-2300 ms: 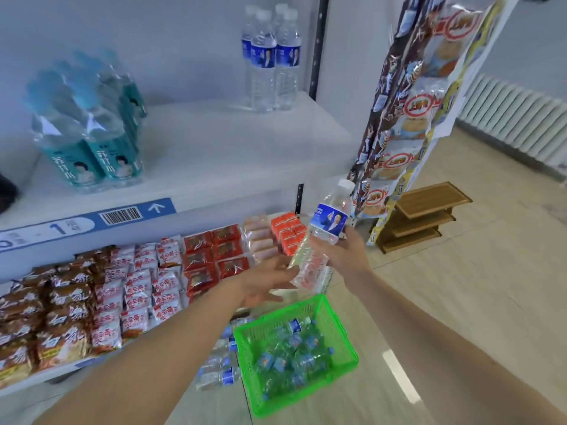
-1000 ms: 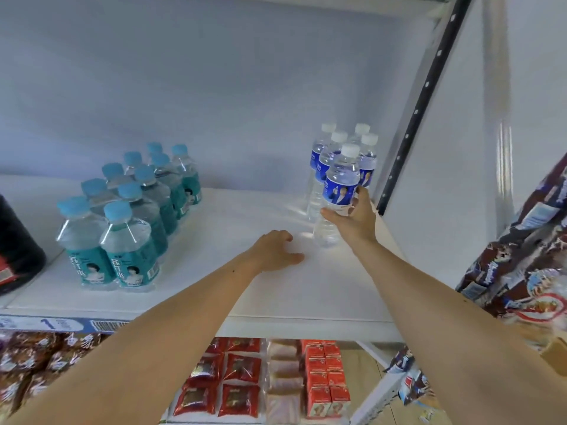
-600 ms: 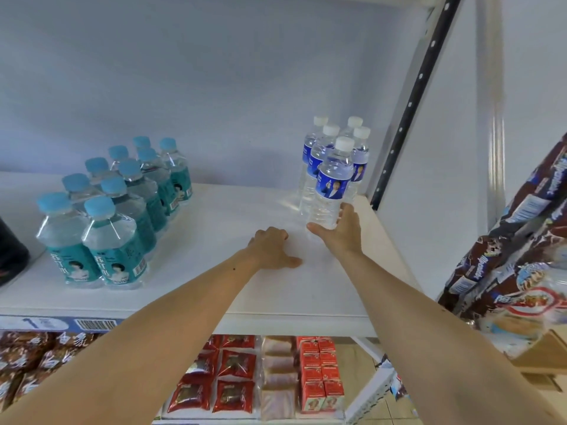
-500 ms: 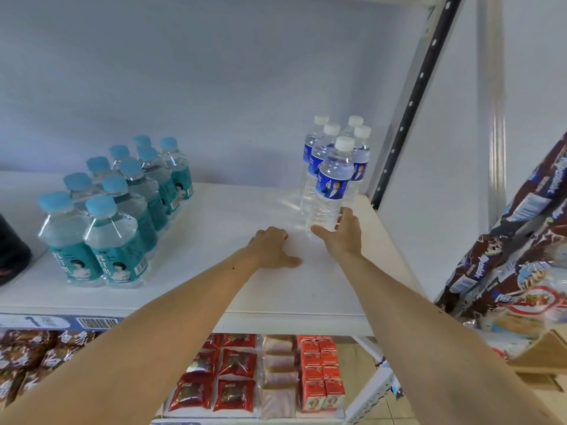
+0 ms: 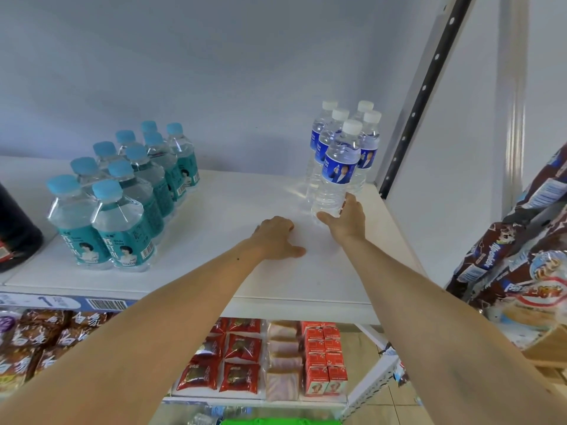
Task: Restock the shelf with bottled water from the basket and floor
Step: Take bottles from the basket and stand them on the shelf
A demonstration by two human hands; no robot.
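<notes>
We counted five blue-labelled water bottles [image 5: 343, 139] standing upright in a tight cluster at the back right corner of the white shelf [image 5: 245, 271], the front bottle [image 5: 337, 170] just ahead of the other four. Our right hand [image 5: 345, 220] was at its base, fingers fairly straight and touching the lower wall rather than wrapped round it, so we judged that bottle set down and the hold let go. Our left hand [image 5: 277, 237] rested on the bare shelf, fingers loosely curled and holding nothing. Much of the shelf beside the teal-labelled bottles [image 5: 122, 194] was unfilled. Only a sliver of the green basket [image 5: 276, 421] showed below, so we could not tell how many bottles remained.
</notes>
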